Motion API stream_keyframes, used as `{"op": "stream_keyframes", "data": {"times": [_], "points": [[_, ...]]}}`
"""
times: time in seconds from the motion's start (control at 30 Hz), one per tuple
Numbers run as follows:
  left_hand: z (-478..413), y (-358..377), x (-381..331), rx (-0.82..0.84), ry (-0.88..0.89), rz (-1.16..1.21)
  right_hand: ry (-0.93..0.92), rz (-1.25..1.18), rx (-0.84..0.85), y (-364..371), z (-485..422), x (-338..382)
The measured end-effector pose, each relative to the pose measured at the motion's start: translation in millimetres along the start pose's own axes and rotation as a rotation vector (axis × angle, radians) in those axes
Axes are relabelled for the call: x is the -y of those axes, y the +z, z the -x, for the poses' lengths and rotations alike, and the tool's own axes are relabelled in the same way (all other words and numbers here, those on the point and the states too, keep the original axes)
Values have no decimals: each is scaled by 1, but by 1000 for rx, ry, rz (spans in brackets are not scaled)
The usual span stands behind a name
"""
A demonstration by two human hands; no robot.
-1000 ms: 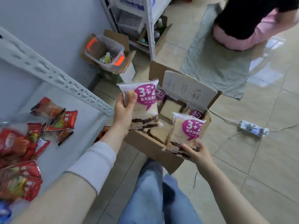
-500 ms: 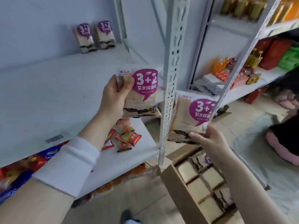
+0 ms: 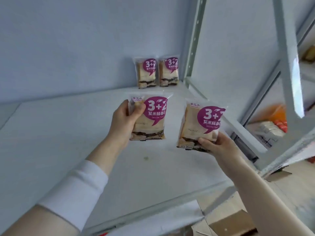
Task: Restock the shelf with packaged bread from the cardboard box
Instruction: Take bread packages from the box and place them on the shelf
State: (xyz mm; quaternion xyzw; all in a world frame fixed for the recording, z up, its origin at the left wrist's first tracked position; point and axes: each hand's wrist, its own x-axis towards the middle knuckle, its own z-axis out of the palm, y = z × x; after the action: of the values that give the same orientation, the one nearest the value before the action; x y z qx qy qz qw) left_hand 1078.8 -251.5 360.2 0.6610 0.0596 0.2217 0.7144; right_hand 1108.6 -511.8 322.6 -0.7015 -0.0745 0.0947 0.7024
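A pale blue wall [image 3: 68, 40] filled the left and top of the head camera's view. Below it, a wide grey-white shelf [image 3: 51, 142] ran from the left edge towards the right, with its front lip crossing the lower part of the view.

A forearm in a white sleeve [image 3: 73, 186] reached up from the lower left over this board. Its left hand [image 3: 121, 124] gripped a packet of bread [image 3: 150, 120] by the upper left side. The thumb was curled across the front and the fingers were hidden behind. This packet was held upright above the shelf, its purple "3+2" label facing the camera. A small dark mark [image 3: 145, 158] sat on the board just beneath it.

Further back, two matching packets [image 3: 157, 72] stood upright side by side, touching each other and leaning against the wall in the shelf's rear right corner.

To the right, a second held packet [image 3: 197, 126] tilted slightly. The right hand [image 3: 221, 145] pinched it at the lower right corner, thumb on the front and fingers curled behind, above the right part of the shelf.

Behind it, a perforated rear post [image 3: 194, 40] rose at the shelf's back corner, and a thicker front post [image 3: 288, 65] leaned across the right side. Beyond these posts, a neighbouring shelf [image 3: 265, 132] carried blurred orange and pale goods.

At the lower right, below the shelf edge, part of the brown cardboard box [image 3: 235, 222] showed on a tan floor [image 3: 303, 178]. Its contents were out of sight.
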Motion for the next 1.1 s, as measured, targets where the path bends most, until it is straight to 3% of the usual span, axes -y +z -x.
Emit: {"op": "stream_keyframes", "data": {"times": [0.2,0.4,0.6,1.1], "points": [[-88,17,35,-115,-37,-10,7,-53,81,11,-127,8],[-169,22,58,-296,26,-52,-37,44,95,29,-231,7],[-229,28,81,-340,57,-2,-91,110,71,40,-310,1],[-255,39,101,-449,167,-78,-212,419,-18,44,-343,-9]]}}
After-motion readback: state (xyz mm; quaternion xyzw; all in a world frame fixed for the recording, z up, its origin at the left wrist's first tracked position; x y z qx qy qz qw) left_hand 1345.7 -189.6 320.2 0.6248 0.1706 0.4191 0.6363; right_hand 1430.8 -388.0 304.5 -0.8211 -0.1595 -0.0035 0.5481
